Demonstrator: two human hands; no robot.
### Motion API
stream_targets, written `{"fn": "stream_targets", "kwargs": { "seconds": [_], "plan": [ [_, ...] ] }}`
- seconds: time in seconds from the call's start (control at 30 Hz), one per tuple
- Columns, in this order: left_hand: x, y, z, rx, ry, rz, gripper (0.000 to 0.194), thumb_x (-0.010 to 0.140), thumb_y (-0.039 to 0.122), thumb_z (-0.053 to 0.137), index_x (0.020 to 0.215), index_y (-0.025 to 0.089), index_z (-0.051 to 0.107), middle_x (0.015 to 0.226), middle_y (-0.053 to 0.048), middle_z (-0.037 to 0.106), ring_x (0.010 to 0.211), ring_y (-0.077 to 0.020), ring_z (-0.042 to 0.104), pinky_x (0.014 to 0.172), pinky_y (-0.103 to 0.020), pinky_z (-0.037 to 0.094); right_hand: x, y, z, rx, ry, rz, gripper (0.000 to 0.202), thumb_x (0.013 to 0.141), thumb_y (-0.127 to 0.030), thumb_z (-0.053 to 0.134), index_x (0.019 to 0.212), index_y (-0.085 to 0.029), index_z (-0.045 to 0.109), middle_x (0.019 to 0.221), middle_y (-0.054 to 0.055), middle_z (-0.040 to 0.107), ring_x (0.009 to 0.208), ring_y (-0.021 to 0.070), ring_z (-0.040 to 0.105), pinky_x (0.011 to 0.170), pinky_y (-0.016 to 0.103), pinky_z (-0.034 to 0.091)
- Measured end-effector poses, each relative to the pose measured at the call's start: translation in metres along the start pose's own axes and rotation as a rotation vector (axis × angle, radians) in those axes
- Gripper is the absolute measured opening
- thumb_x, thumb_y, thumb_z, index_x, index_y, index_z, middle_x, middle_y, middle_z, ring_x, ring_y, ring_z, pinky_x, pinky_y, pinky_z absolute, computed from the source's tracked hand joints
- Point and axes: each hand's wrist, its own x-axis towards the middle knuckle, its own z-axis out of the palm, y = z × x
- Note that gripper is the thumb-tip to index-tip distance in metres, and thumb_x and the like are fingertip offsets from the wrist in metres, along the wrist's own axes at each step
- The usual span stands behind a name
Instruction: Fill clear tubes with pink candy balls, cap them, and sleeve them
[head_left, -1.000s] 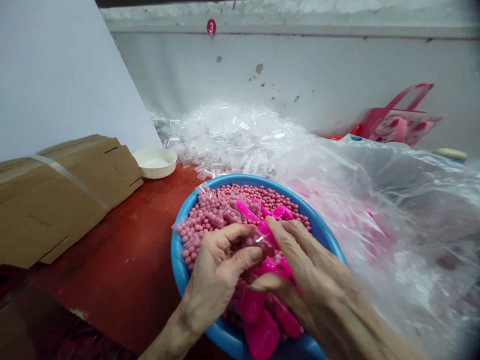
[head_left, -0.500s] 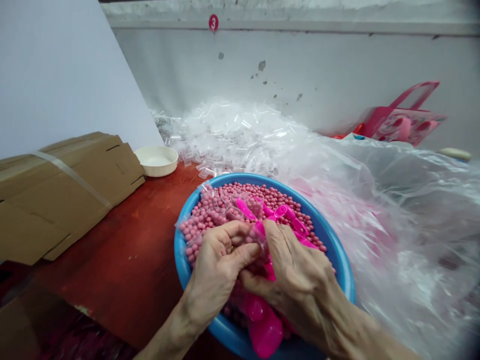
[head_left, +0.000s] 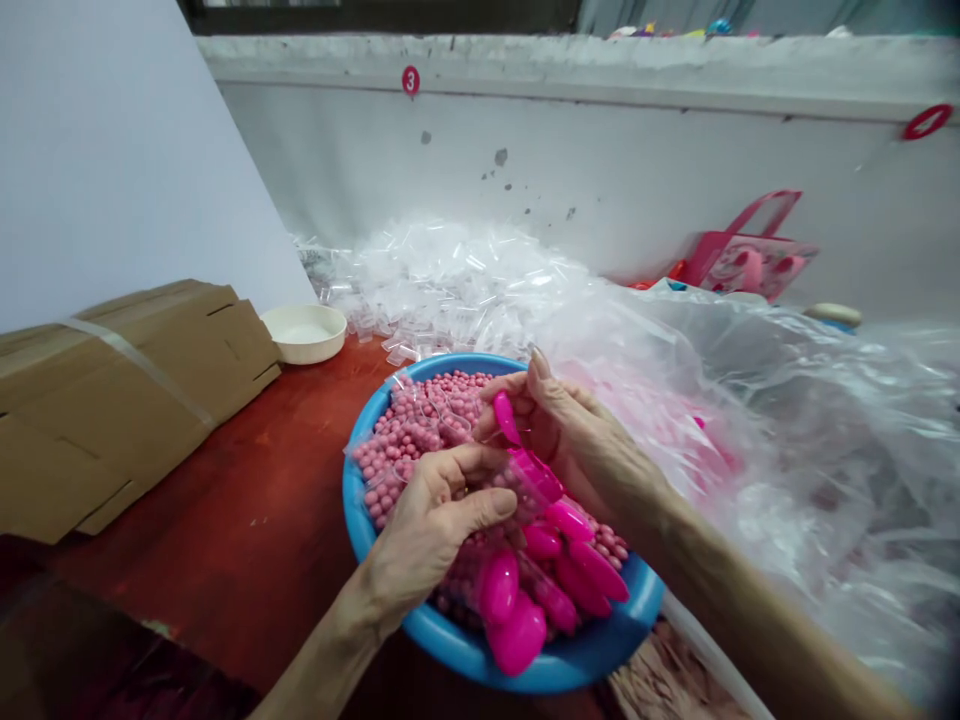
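My left hand (head_left: 442,520) pinches a small clear plastic bottle of pink beads with a bright pink cap (head_left: 536,477). A pink flap (head_left: 506,418) stands up from the cap. Behind that flap are the bent fingers of my right hand (head_left: 570,430); its thumb sticks up, apart from them, and whether they touch the flap I cannot tell. Both hands are over a blue basin (head_left: 375,410) of loose pink beads (head_left: 461,380). Clear bead-filled containers (head_left: 382,480) lie at its left side. Several bright pink capped pieces (head_left: 517,635) rest at its front, partly overlapping.
Flattened cardboard (head_left: 142,390) and a cream bowl (head_left: 304,333) stand left on the red table (head_left: 262,510). Clear plastic pieces (head_left: 442,280) are heaped at the back. Crumpled clear bags (head_left: 795,420) cover the right side. A pink bag (head_left: 750,255) is by the wall.
My right hand has moved up off the cap and its thumb has lifted, uncovering the raised flap and the pink pieces below. My left hand keeps hold. The view has tilted up slightly.
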Motion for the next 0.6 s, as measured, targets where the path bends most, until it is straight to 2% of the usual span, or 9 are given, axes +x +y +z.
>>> {"fn": "stream_targets", "kwargs": {
  "seconds": [0.07, 0.17, 0.27, 0.33, 0.37, 0.47, 0.53, 0.6],
  "plan": [
    [0.0, -0.001, -0.001, -0.036, 0.002, -0.002, 0.014, 0.075, 0.012, 0.07, 0.089, 0.016, 0.07, 0.073, 0.0, 0.07, 0.066, -0.0087, 0.063, 0.067, -0.019, 0.049, -0.001, 0.0, 0.0, 0.044, 0.074, -0.019, 0.036, 0.089, -0.048, 0.05, 0.074, -0.018, 0.06, 0.071, 0.002, 0.067, 0.062, 0.0113, 0.062, 0.06, 0.023, 0.051],
    [0.001, -0.002, -0.001, -0.092, 0.032, 0.039, 0.01, 0.078, 0.015, 0.068, 0.088, 0.016, 0.068, 0.071, 0.001, 0.07, 0.062, -0.0099, 0.064, 0.065, -0.021, 0.05, -0.016, 0.001, 0.001, -0.257, 0.208, -0.111, 0.024, 0.088, -0.038, 0.055, 0.076, -0.017, 0.06, 0.07, 0.001, 0.066, 0.06, 0.0114, 0.061, 0.056, 0.023, 0.049],
    [0.002, -0.002, 0.0, -0.073, 0.045, 0.099, 0.009, 0.081, 0.016, 0.065, 0.09, 0.016, 0.066, 0.077, -0.001, 0.07, 0.068, -0.0101, 0.064, 0.067, -0.021, 0.05, -0.036, 0.01, 0.0, -0.767, 0.218, -0.35, 0.024, 0.093, -0.032, 0.044, 0.103, -0.017, 0.061, 0.088, 0.008, 0.071, 0.075, 0.0189, 0.067, 0.064, 0.031, 0.054],
    [0.002, -0.002, 0.002, -0.027, 0.043, 0.126, 0.011, 0.083, 0.017, 0.064, 0.094, 0.016, 0.064, 0.084, -0.002, 0.069, 0.071, -0.0098, 0.064, 0.069, -0.02, 0.049, -0.046, 0.021, -0.001, -1.07, 0.211, -0.481, 0.039, 0.09, -0.037, 0.049, 0.123, -0.016, 0.052, 0.112, 0.016, 0.067, 0.099, 0.0288, 0.066, 0.077, 0.042, 0.056],
    [0.002, -0.002, 0.002, -0.01, 0.046, 0.139, 0.015, 0.083, 0.017, 0.064, 0.098, 0.016, 0.062, 0.087, -0.002, 0.069, 0.073, -0.0099, 0.063, 0.07, -0.02, 0.049, -0.049, 0.027, -0.001, -1.17, 0.211, -0.5, 0.051, 0.086, -0.041, 0.055, 0.13, -0.016, 0.046, 0.121, 0.019, 0.062, 0.108, 0.0336, 0.061, 0.082, 0.047, 0.054],
    [0.0, 0.0, 0.005, 0.042, 0.049, 0.15, 0.034, 0.086, 0.019, 0.061, 0.118, 0.022, 0.052, 0.1, -0.004, 0.069, 0.074, -0.0104, 0.063, 0.069, -0.021, 0.049, -0.051, 0.041, 0.003, -1.286, 0.21, -0.49, 0.08, 0.077, -0.046, 0.065, 0.141, -0.013, 0.031, 0.13, 0.025, 0.053, 0.118, 0.0402, 0.053, 0.086, 0.056, 0.051],
    [-0.002, 0.001, 0.006, 0.11, 0.048, 0.166, 0.038, 0.088, 0.021, 0.057, 0.125, 0.025, 0.05, 0.108, -0.004, 0.068, 0.08, -0.0113, 0.064, 0.075, -0.022, 0.049, -0.049, 0.042, 0.009, -1.299, 0.18, -0.525, 0.078, 0.079, -0.043, 0.061, 0.14, -0.008, 0.028, 0.124, 0.025, 0.056, 0.115, 0.0383, 0.055, 0.083, 0.052, 0.054],
    [-0.004, 0.002, 0.006, 0.186, 0.061, 0.221, 0.032, 0.089, 0.021, 0.056, 0.12, 0.025, 0.058, 0.112, -0.002, 0.068, 0.09, -0.0128, 0.063, 0.086, -0.023, 0.046, -0.047, 0.04, 0.016, -1.305, 0.161, -0.571, 0.066, 0.083, -0.039, 0.057, 0.134, -0.004, 0.034, 0.114, 0.024, 0.06, 0.107, 0.0351, 0.06, 0.077, 0.046, 0.057]
  ]
}}
